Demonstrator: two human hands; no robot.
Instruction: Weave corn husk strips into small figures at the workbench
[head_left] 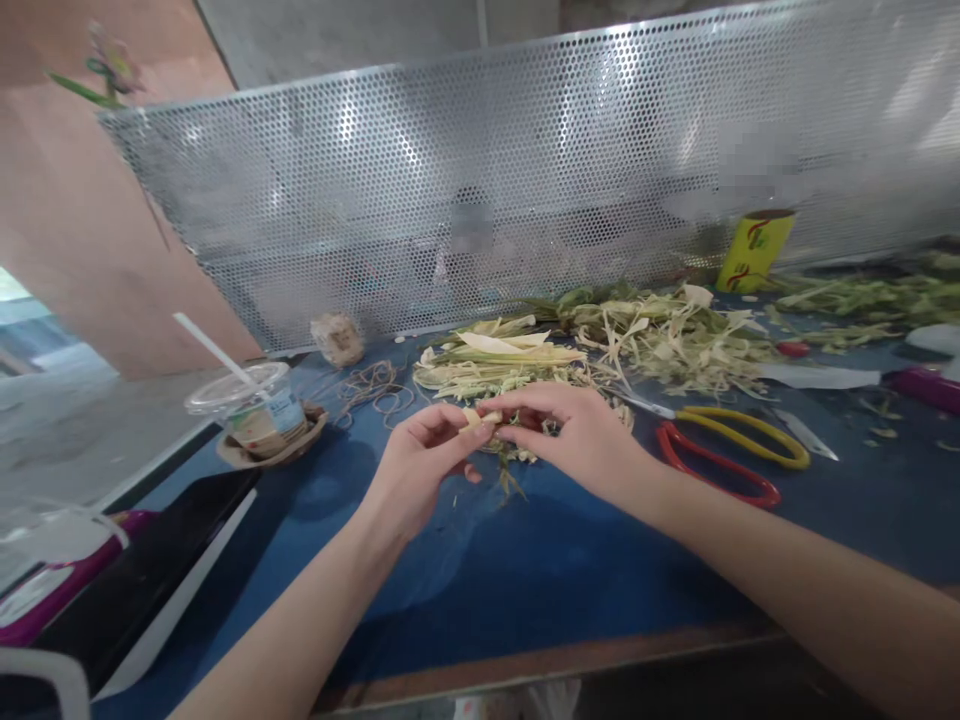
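Both hands meet over the blue table, fingertips nearly touching around a small pale yellow plant strip (472, 420). My left hand (429, 455) pinches the strip between thumb and fingers. My right hand (574, 435) is closed at the fingertips on the strip's right end. Under and behind the fingers lies a pile of pale green-yellow stalks and leaves (502, 360). A small green sprig (510, 480) shows on the table just below the fingertips. To the right of my right hand lie scissors with one yellow and one red handle (712, 470).
At left, a plastic cup with a straw (259, 410) stands in a brown holder, near loose twine (375, 390). A perforated metal panel (420, 190) rises behind. A knife (817, 377), yellow tube (754, 250) and more greenery are at right; a black object (150, 580) lies left.
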